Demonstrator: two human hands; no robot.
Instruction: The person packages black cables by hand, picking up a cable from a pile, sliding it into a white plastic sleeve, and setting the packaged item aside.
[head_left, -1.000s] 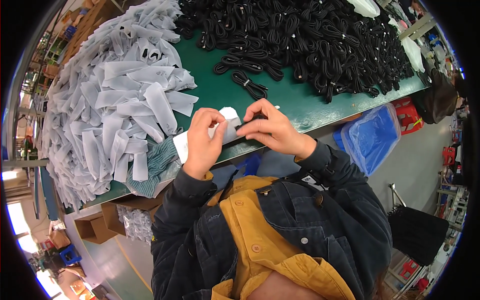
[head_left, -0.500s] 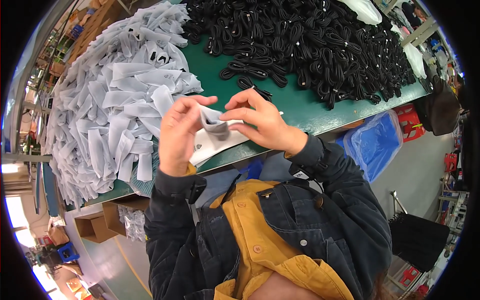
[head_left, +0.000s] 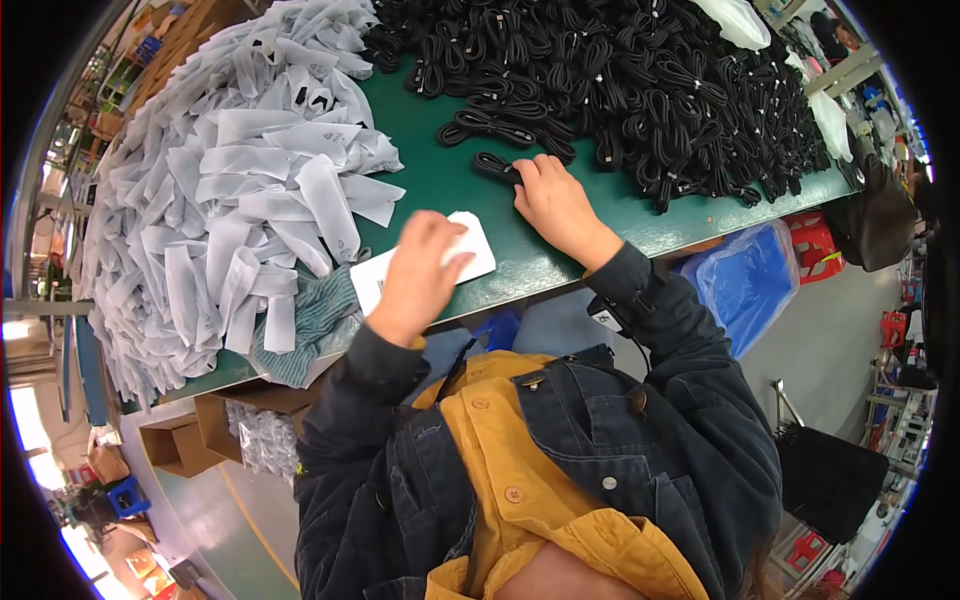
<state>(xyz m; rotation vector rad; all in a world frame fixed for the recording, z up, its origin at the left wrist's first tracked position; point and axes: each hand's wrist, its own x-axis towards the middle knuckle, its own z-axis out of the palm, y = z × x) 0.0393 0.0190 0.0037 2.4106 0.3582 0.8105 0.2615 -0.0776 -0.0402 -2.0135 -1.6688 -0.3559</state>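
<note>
My right hand (head_left: 562,208) is at the bare strip of the green table, fingers closed on the end of a coiled black cable (head_left: 492,166). The rest of that coil sticks out to the left of my fingertips. Over a white stack of flat bags (head_left: 477,246) near the table's front edge hovers my left hand (head_left: 420,275), slightly blurred. Its thumb stands apart from the curled fingers, and nothing shows between them. Left of it spreads a large heap of pale translucent bags (head_left: 232,190), some with dark contents showing.
A big pile of coiled black cables (head_left: 640,90) covers the far right of the green table (head_left: 400,110). A grey-green knitted cloth (head_left: 300,335) lies at the front edge by the bags. Below stand cardboard boxes (head_left: 180,447) and a blue-lined bin (head_left: 745,290).
The small bag between my hands has left them; another bag lies on the heap's near right side. My right hand has moved right and away to the cable, my left down over the white stack.
</note>
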